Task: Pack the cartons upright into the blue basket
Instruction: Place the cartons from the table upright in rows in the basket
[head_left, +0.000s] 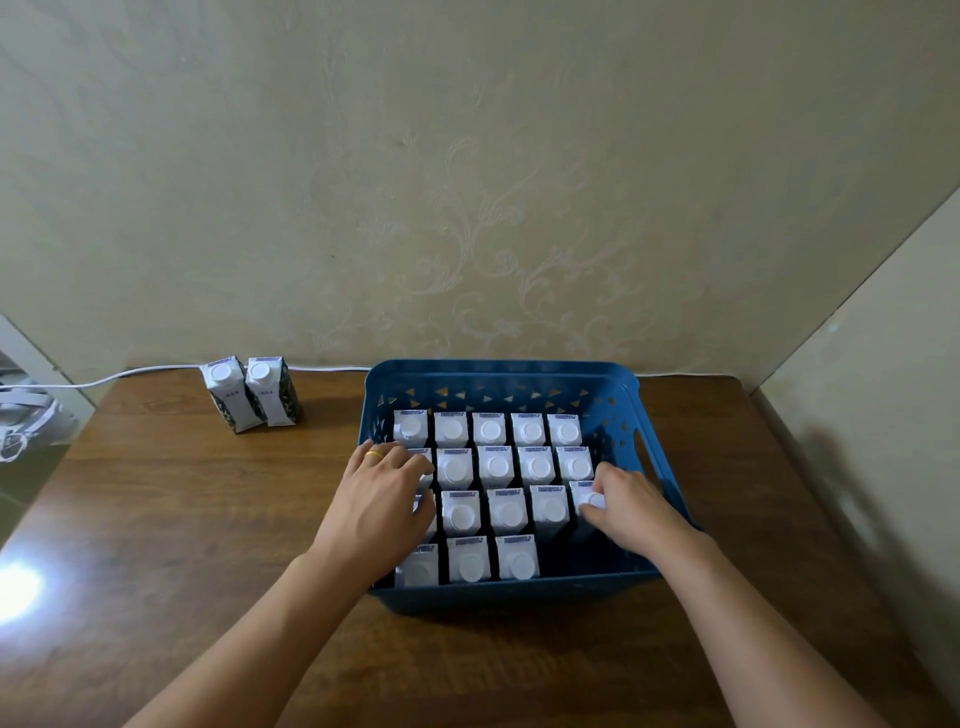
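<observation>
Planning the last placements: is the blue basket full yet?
Not full. The blue basket shows bare floor at its near right corner, and two cartons stand outside on the table.

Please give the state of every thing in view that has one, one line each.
Basket: on table, nearly full; near right corner free.
Cartons in basket: upright, in rows.
Two cartons: upright on table, outside basket.
Left hand: on left-column cartons.
Right hand: grips a right-column carton's top.
Cable: along wall.

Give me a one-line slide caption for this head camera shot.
Both hands settle upright cartons in the blue basket; two cartons wait on the table.
</observation>
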